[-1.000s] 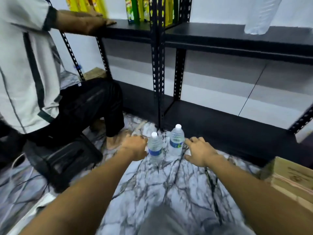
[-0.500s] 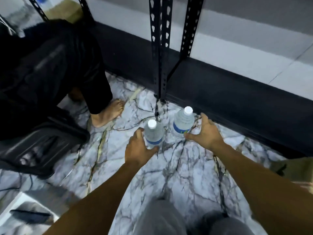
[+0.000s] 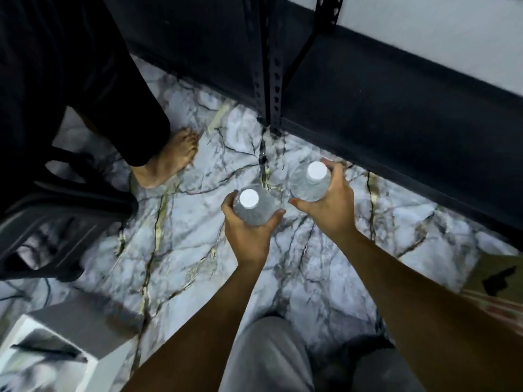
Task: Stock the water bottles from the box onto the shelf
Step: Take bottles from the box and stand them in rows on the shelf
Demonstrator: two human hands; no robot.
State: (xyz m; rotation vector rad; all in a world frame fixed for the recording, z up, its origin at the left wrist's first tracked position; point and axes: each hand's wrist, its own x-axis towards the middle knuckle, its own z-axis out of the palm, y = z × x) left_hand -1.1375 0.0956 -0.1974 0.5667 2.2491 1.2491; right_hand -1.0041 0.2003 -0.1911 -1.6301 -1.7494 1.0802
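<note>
Two clear water bottles with white caps stand upright over the marble floor, seen from above. My left hand [image 3: 249,236] wraps around the left bottle [image 3: 252,206]. My right hand [image 3: 329,205] grips the right bottle [image 3: 311,181] from its right side. Just beyond them runs the black bottom shelf [image 3: 396,108] of the metal rack, with its upright post [image 3: 268,80] to the left. A cardboard box [image 3: 495,275] shows at the right edge, its contents out of sight.
Another person in black trousers stands at the left, bare foot [image 3: 169,162] on the floor near the rack post. A dark stool or crate [image 3: 56,222] sits below them. A white box [image 3: 56,352] lies at the bottom left. My knees fill the bottom centre.
The view has tilted down and closer. Both hands went from beside the bottles to wrapped around them.
</note>
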